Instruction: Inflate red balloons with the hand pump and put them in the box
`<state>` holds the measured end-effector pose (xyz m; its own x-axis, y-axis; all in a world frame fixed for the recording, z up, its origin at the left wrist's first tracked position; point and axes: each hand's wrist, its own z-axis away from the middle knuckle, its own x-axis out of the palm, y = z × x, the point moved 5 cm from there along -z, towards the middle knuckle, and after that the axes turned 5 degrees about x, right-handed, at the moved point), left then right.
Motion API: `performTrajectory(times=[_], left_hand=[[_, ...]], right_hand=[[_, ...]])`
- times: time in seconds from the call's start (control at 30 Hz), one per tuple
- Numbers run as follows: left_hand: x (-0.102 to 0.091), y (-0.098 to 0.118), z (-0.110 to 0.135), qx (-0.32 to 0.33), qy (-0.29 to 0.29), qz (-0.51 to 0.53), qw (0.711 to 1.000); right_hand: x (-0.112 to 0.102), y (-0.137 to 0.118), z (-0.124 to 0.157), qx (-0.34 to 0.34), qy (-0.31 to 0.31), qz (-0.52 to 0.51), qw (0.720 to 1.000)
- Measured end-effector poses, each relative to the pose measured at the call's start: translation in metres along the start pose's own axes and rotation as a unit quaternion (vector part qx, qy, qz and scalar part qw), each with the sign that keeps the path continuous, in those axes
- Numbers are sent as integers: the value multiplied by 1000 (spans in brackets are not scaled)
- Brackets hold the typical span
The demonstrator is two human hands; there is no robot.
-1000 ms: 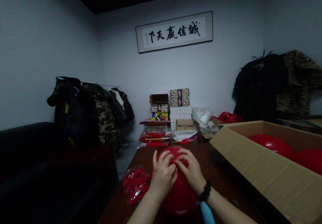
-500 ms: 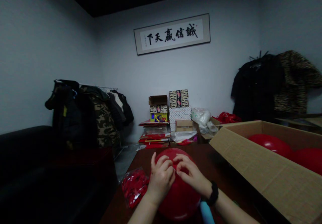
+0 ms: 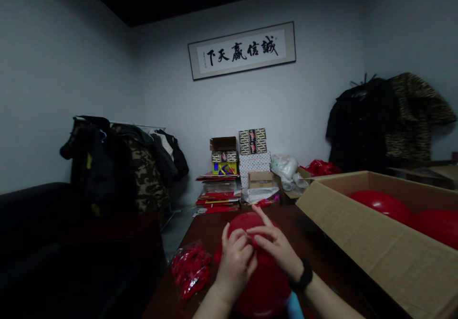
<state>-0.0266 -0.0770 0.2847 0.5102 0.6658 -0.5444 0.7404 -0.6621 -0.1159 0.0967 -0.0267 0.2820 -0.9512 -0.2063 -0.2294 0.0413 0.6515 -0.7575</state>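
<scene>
A round, inflated red balloon (image 3: 263,285) is in front of me at the table's near end. My left hand (image 3: 238,257) is closed, its fingers curled and pinching at the top of the balloon, where the neck seems to be. From the other side my right hand (image 3: 277,247), with a black band at the wrist, meets it there. Its thumb and fingertips press in at the same spot, while one finger points up and away. The neck itself is hidden by my fingers. Beside my left hand lies a clear bag of red balloons (image 3: 192,267).
On the right stands an open cardboard box (image 3: 375,242) with red balloons (image 3: 381,204) inside. A light blue tube-like thing (image 3: 295,304) lies partly under my right wrist. Stacked boxes (image 3: 255,164) stand beyond the dark table (image 3: 211,223); a black sofa (image 3: 36,242) is at left.
Both hands and the balloon have shifted slightly right. One finger of my right hand has lifted and straightened; my left fingers stay curled at the balloon's top. The view has turned a little.
</scene>
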Motion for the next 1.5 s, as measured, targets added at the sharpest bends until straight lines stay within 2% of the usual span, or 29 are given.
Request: performTrajectory(times=[0.07,0.17,0.23,0.3,0.43,0.57,0.67,0.8,1.07,1.37,1.5], left_hand=[[1,4,-3,-9,1,16,1000],[1,9,-6,-18,-11,29,999],[1,10,-7,-22,-22,37,999],[-1,9,-7,-27,-30,43,998],[-4,0,-7,-48,-48,53,996],[-8,-10,-9,-62,-66,61,994],[-9,-13,-10,-54,-79,56,994],[-8,-13,-8,-33,-106,42,993],[-12,-15,-17,6,-128,-10,992],[-22,-21,-23,32,-166,-5,986],[-23,-24,-21,37,-169,-21,985]], right_hand=[[-2,2,1,-41,73,66,994],[-1,4,3,-86,153,184,967],[2,4,4,-100,176,235,951],[3,4,2,-93,182,248,947],[2,14,1,-28,155,177,971],[6,21,5,-23,69,110,991],[7,22,8,-15,25,123,992],[6,22,9,-3,1,167,986],[10,35,14,-5,-3,204,979],[22,22,3,-81,50,237,967],[30,21,2,-100,55,252,961]])
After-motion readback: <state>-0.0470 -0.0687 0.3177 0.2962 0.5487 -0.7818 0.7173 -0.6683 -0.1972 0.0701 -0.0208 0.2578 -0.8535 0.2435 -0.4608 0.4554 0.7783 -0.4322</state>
